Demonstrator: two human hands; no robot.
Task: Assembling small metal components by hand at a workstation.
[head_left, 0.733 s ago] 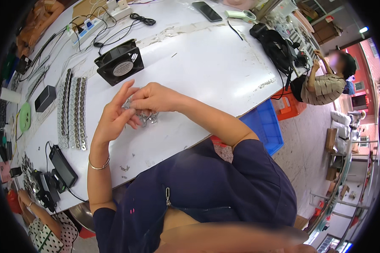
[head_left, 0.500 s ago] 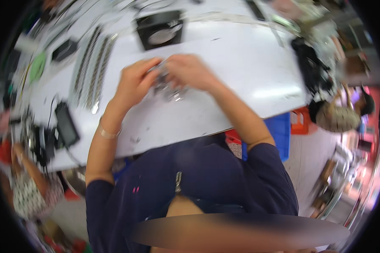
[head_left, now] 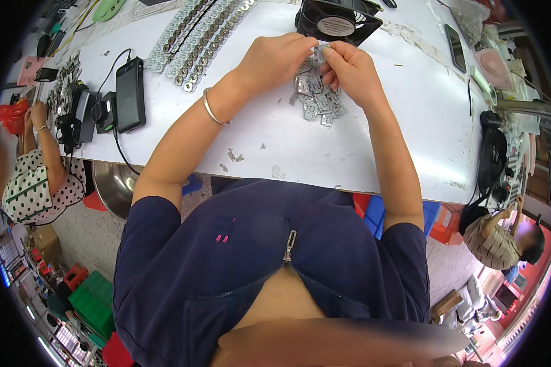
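Observation:
My left hand point(head_left: 275, 60) and my right hand point(head_left: 354, 68) meet over a pile of small silvery flat pieces point(head_left: 317, 101), just in front of a black box fan point(head_left: 340, 21). Thumb and fingers of both hands are pinched together. One small silvery piece point(head_left: 319, 55) shows between the fingertips, partly hidden by them. The pieces below lie loosely heaped on the white table point(head_left: 275, 144), and some overlap. My left wrist wears a metal bangle.
Long strips of round-centred metal parts point(head_left: 208, 46) lie left of the fan. Further left are a black power pack point(head_left: 130, 95) with cables and a heap of small parts point(head_left: 61, 85). A phone point(head_left: 455, 48) lies at right. Other people sit left and right.
The view has shifted and sharpened, so the table's things sit elsewhere in the picture. My hands stay together over the small pieces, now nearer the fan with fingertips pinched.

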